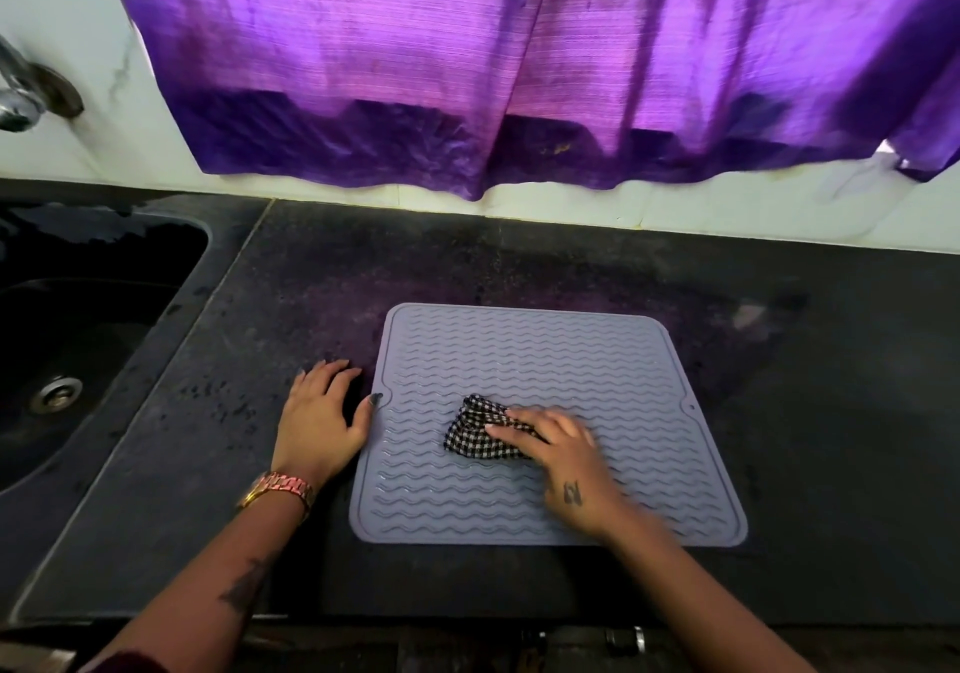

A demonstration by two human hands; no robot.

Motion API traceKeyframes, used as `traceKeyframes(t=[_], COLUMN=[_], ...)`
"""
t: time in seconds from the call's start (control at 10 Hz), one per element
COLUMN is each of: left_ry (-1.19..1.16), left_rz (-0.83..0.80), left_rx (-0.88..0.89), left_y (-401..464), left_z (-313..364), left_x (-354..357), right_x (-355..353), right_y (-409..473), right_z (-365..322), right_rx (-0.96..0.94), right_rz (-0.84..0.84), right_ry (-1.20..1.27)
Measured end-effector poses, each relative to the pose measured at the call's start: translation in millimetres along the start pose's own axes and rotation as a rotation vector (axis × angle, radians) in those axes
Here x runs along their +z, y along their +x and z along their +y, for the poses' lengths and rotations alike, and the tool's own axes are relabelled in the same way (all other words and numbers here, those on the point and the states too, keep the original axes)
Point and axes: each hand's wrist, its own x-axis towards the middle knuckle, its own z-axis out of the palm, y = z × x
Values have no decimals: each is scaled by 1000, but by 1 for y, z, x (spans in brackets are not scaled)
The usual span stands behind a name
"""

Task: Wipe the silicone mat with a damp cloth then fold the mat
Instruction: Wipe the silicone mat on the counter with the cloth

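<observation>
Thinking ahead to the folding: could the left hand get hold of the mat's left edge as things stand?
Probably yes: the left hand rests on the counter beside the mat, thumb already touching that edge, nothing between.

Matt grey silicone mat [545, 360] moulded in raised wavy ridges, lying on a dark speckled stone table [311, 277] with a dull, water-spotted finish. Woven black-and-white checked cloth [480, 428], bunched and soft-looking; shiny metal drain ring [56, 396] in the dark sink [130, 257]. Sheer purple fabric curtain [467, 49] with a fine ribbed weave, over glossy white wall tiles [52, 23], and a gold-and-pink metal wristwatch [278, 488].
</observation>
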Motion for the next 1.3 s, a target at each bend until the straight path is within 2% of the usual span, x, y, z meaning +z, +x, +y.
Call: traceKeyframes(t=[0.2,0.5,0.6,0.9,1.0,1.3], left_ry=[11,13,9,1,4,10], left_rz=[-9,-9,-1,-13,-16,-29], left_rx=[-9,-6,-4,-6,-7,-9], left_y=[0,1,0,-1,-1,-1], left_z=[-1,-1,-1,0,0,1], left_x=[1,3,2,1,0,-1], right_x=[-11,14,1,18,8,17], right_y=[10,-18,-14,-41,-37,-58], right_z=[4,0,0,-6,-4,-11], right_rx=[-9,-22,-20,-44,-54,-59], right_rz=[-22,56,18,61,27,34], right_ry=[73,21,90,34,91,19])
